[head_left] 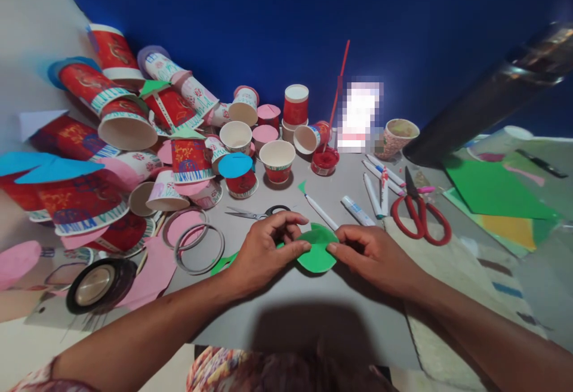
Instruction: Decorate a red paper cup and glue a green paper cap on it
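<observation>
A round green paper disc (317, 255) is held between both hands above the grey table, slightly bent across its upper part. My left hand (273, 249) pinches its left edge with thumb and fingers. The right edge is gripped by my right hand (364, 252), thumb in front and fingers behind. Green paper scraps (222, 264) lie on the table by my left wrist. Just beyond the hands are small scissors (250, 213), a white marker (320, 210) and a glue stick (357, 210). Red-handled scissors (418, 210) rest to the right of my right hand.
Decorated paper cups (179, 159) are piled at the left and back. Two rings (199, 249), pink paper (152, 272) and a roll of black tape (101, 284) lie at left. Red paint (324, 160) stands behind; green sheets (496, 189) and a dark cylinder (483, 93) are at right.
</observation>
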